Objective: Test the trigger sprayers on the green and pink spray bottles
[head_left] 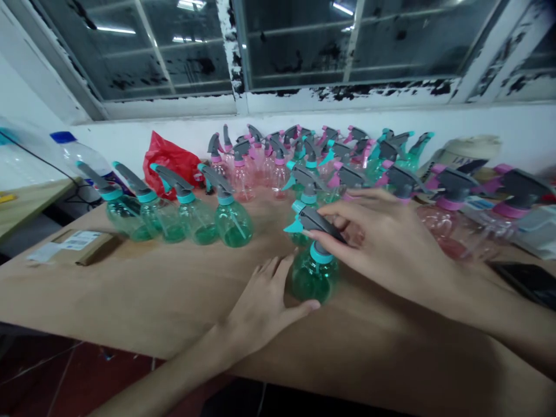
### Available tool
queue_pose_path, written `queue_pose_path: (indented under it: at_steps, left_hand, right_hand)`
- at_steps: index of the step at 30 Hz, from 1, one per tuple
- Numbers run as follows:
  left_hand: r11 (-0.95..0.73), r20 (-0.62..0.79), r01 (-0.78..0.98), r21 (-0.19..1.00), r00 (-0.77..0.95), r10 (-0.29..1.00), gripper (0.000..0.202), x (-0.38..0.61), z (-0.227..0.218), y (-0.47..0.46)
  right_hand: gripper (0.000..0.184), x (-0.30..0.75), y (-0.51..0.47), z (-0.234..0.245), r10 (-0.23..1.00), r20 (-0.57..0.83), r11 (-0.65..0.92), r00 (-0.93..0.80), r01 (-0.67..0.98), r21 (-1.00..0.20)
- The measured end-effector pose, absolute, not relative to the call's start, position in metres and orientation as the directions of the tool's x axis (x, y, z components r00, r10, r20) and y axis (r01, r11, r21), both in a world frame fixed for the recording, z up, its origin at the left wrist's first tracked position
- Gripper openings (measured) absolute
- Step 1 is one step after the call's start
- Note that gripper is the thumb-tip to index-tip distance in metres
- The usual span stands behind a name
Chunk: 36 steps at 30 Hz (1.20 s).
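A green spray bottle point(313, 278) with a grey and teal spray head stands upright on the table before me. My right hand point(369, 231) is closed around its spray head from the right, thumb and fingers on the grey part. Around the lower left side of the same bottle, my left hand point(271, 301) is cupped, thumb in front and fingers behind. Just behind it is another green spray bottle point(309, 184), partly hidden. Pink-collared spray bottles point(449, 217) stand to the right of my right hand, some blocked by it.
To the left is a row of green spray bottles point(234, 223). Many pink and green ones point(278, 174) crowd by the wall, near a red plastic bag point(171, 162). A cardboard piece point(80, 246) lies left, a phone point(527, 281) right. A blue-capped bottle point(78, 156) stands at far left.
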State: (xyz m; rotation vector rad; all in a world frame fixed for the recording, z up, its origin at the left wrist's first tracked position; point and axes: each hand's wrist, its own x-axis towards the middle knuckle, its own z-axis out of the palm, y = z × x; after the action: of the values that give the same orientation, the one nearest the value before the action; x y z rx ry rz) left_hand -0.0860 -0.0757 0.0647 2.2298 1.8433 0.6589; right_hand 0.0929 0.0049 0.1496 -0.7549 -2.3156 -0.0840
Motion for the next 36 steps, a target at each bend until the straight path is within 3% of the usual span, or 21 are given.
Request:
queue_pose_path:
  at_steps: [5,8,10,13,19,26,31,36]
  left_hand:
    - [-0.274,0.223,0.86,0.431,0.192,0.956,0.066,-0.064,0.062,-0.064]
    - [-0.296,0.217,0.847,0.442,0.219,0.951,0.071,-0.051,0.057,-0.057]
    - [-0.319,0.229,0.839,0.44,0.239,0.944,0.075,-0.042,0.053,-0.052]
    - [-0.362,0.252,0.821,0.442,0.273,0.928,0.076,-0.028,0.047,-0.045]
    - [-0.42,0.27,0.759,0.498,0.325,0.906,0.079,-0.009,0.038,-0.029]
    - [-0.525,0.236,0.725,0.445,0.47,0.85,0.099,-0.027,0.03,-0.009]
    - [-0.569,0.143,0.751,0.335,0.557,0.818,0.093,-0.045,0.026,-0.007]
    - [-0.545,0.08,0.783,0.301,0.549,0.832,0.095,-0.046,0.026,-0.008]
  right_hand:
    - [0.035,0.13,0.012,0.137,0.617,0.526,0.785,-0.585,0.41,-0.465]
    - [0.054,0.152,0.021,0.117,0.637,0.453,0.713,-0.624,0.252,-0.655]
    - [0.068,0.163,0.026,0.102,0.629,0.454,0.677,-0.631,0.157,-0.719]
    - [0.066,0.167,0.029,0.088,0.65,0.479,0.645,-0.59,0.094,-0.758]
    - [0.025,0.161,0.035,0.092,0.761,0.396,0.512,-0.514,0.1,-0.853]
    - [0.018,0.162,0.044,0.095,0.736,0.448,0.584,-0.508,0.143,-0.799]
    - [0.016,0.159,0.051,0.094,0.727,0.441,0.562,-0.527,0.087,-0.822]
    - [0.014,0.156,0.055,0.093,0.707,0.481,0.614,-0.518,0.111,-0.782]
